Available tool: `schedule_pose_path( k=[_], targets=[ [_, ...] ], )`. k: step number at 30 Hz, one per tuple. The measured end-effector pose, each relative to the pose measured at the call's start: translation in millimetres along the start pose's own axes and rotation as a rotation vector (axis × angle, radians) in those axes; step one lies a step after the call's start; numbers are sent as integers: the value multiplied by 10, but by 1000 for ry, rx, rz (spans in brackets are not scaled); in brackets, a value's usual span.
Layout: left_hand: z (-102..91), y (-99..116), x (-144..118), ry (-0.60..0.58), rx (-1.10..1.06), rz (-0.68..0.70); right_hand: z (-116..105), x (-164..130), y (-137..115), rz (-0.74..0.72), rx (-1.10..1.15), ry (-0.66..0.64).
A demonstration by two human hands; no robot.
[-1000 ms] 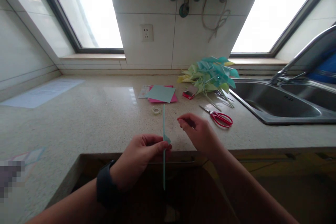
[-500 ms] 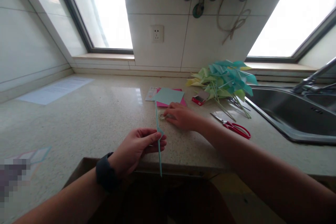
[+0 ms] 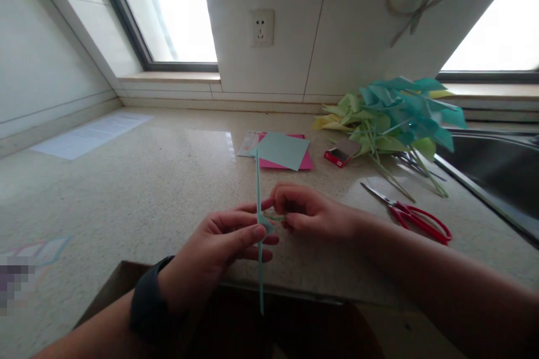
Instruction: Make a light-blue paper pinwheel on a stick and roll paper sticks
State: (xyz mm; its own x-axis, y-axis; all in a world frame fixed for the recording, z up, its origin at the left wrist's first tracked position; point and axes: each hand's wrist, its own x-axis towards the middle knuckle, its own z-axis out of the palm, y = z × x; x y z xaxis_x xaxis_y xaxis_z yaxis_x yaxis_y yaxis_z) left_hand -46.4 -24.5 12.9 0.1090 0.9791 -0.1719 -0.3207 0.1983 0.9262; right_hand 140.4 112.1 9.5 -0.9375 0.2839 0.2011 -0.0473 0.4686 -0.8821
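My left hand (image 3: 236,235) pinches a sheet of pale blue-green paper (image 3: 259,185) between thumb and fingers. It shows almost edge-on as a thin upright strip, with a small folded flap (image 3: 266,225) by the thumb. Just right of the paper, my right hand (image 3: 309,210) is closed, its fingertips pinching a small pale ring (image 3: 275,217) whose exact kind I cannot make out. Both hands are close together above the counter's front edge. Behind them lie a flat blue-green sheet (image 3: 282,148) and a pink sheet (image 3: 306,162) under it.
Red-handled scissors (image 3: 421,221) lie right of my right arm. A small red box (image 3: 339,154) stands beside a pile of blue and yellow-green paper pinwheels (image 3: 404,112). A steel sink (image 3: 497,162) is at the right. A printed sheet (image 3: 92,132) lies at the back left.
My right hand has picked up the small pale ring from the counter and drawn it back beside the paper in my left hand. The camera view has shifted down and closer.
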Motion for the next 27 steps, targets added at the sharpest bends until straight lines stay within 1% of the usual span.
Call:
schedule_pose_path(
  k=[2, 4, 9, 12, 16, 19, 24, 27],
  targets=[
    [20, -13, -7, -20, 18, -5, 22, -9, -60, 10, 138, -27],
    [30, -26, -11, -13, 26, -10, 38, -30, -113, 40, 202, -36],
    [40, -58, -25, 39, 0, -3, 53, -80, -174, 58, 129, -55],
    [59, -68, -41, 47, -25, -6, 39, -84, -180, 43, 146, -52],
    [85, -72, -64, 72, -66, -53, 18, -89, -175, 29, 200, -41],
    [90, -74, -75, 94, -102, -93, 11, -96, -162, 39, 234, -72],
    [74, -75, -77, 73, -157, -116, -8, -99, -138, 39, 266, -94],
    [56, -80, -73, 68, -185, -147, -24, -100, -132, 71, 322, -112]
  ],
)
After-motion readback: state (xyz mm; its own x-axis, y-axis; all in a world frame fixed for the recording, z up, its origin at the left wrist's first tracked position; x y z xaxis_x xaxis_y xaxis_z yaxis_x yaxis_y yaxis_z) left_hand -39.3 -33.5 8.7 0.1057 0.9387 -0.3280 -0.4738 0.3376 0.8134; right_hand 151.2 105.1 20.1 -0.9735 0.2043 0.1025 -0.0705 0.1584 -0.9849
